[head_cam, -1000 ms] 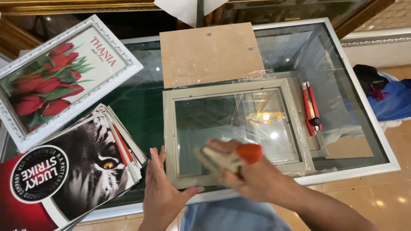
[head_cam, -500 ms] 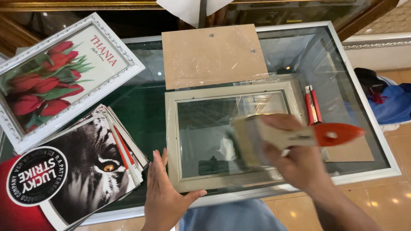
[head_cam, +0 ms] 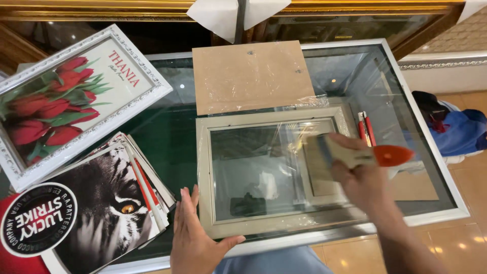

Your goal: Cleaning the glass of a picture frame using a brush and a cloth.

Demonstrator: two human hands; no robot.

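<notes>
Right hand (head_cam: 362,185) fingers curled tight around the handle of a wide paintbrush (head_cam: 350,155), pale wood body, orange handle end pointing toward the table's right edge. Brush is blurred; bristle end sits over the right side of the picture frame (head_cam: 205,182), whether it touches the glass can't be told.

Left hand (head_cam: 195,238) lies flat and open, fingers spread, palm down at the frame's near-left corner, thumb against the frame's near rail, holding nothing.

Frame is pale grey-beige, glazed, lying flat on the glass-topped table (head_cam: 431,167) near its front edge, roughly centred. Loose clear plastic film wrinkles along the frame's far and right sides.

Brown backing board (head_cam: 251,76) lies just behind the frame toward the table's far edge, its near edge touching or overlapping the frame's far rail, film on it too.

Red-and-white utility knife (head_cam: 366,129) lies just right of the frame, partly hidden by the brush.

White ornate framed tulip print (head_cam: 66,101) sits tilted at the table's far-left corner. Stack of posters (head_cam: 109,203), tiger face on top, overhangs the near-left corner, close to the left hand, not touching it.

Blue cloth bundle (head_cam: 459,129) sits off the table's right edge on the floor.
</notes>
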